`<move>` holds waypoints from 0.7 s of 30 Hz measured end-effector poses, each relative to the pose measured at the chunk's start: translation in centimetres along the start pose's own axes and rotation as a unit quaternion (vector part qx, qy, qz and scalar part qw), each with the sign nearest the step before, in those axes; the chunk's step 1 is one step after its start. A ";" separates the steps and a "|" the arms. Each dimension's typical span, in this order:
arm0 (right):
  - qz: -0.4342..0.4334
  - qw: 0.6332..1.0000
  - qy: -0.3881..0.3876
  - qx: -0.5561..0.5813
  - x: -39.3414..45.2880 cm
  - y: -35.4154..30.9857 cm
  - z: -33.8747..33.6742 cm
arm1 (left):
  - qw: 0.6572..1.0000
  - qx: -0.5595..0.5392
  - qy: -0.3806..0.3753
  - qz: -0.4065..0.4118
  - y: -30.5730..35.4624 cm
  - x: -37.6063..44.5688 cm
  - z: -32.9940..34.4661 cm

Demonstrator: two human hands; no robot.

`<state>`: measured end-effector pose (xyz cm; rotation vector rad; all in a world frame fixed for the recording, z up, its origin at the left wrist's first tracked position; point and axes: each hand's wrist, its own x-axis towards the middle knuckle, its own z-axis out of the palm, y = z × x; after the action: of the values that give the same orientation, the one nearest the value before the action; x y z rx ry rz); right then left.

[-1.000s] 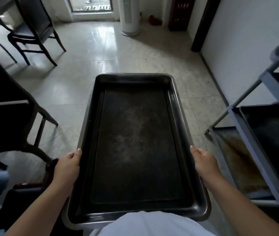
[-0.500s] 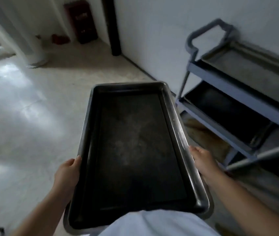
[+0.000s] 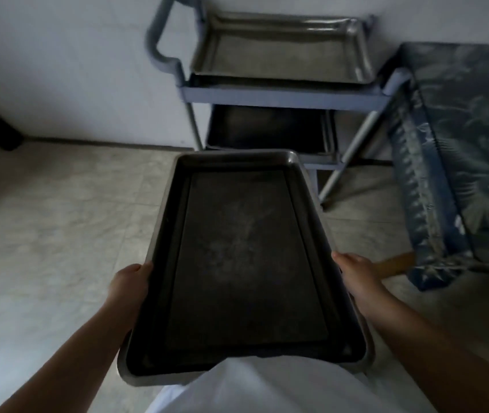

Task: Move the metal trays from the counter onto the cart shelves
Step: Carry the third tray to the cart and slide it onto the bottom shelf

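Between both hands, at waist height, a dark metal tray (image 3: 246,263) is held lengthwise, far end pointing at the cart (image 3: 285,96). L hand (image 3: 128,283) clamps the left rim, thumb on top edge, fingers curled under & out of sight. R hand (image 3: 356,274) does the same on the right rim. A second rim shows beneath the tray's near corners, maybe another tray stacked under it; can't tell for sure.

Cart stands just ahead against the wall (image 3: 58,55), blue-grey frame w/ a push handle (image 3: 159,49) on its left end. Top shelf already carries a shiny steel tray (image 3: 282,52), which fills nearly the whole shelf. Mid shelf holds a dark tray (image 3: 267,129), also filling most of it. The held tray's far end overlaps the cart's lower part in view, so the bottom shelf is hidden.

Right of the cart, close beside its leg, sits a blue patterned seat (image 3: 457,162) w/ a wooden leg (image 3: 392,263) near the R hand. Pale tile floor (image 3: 58,219) lies open to the left. White clothing (image 3: 267,389) covers the tray's near edge.
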<state>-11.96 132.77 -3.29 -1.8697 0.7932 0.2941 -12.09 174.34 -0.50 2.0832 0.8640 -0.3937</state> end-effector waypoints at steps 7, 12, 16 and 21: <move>0.085 0.995 0.029 0.034 2.1 2.8 -2.0 | 0.992 0.106 -0.069 0.008 4.3 4.5 5.1; 0.131 0.991 0.005 0.007 8.0 5.0 -1.9 | 0.992 0.112 -0.057 -0.033 6.1 7.5 10.4; 0.148 0.988 -0.002 -0.036 15.4 6.9 -1.3 | 0.983 0.166 -0.061 -0.043 6.5 12.4 15.8; 0.115 0.988 -0.005 -0.101 26.3 8.7 0.8 | 0.985 0.148 -0.051 -0.067 6.5 18.8 23.2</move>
<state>2.30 121.13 -23.95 -1.9633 1.0066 0.5457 6.49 161.50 -21.10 2.2570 0.9322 -0.7326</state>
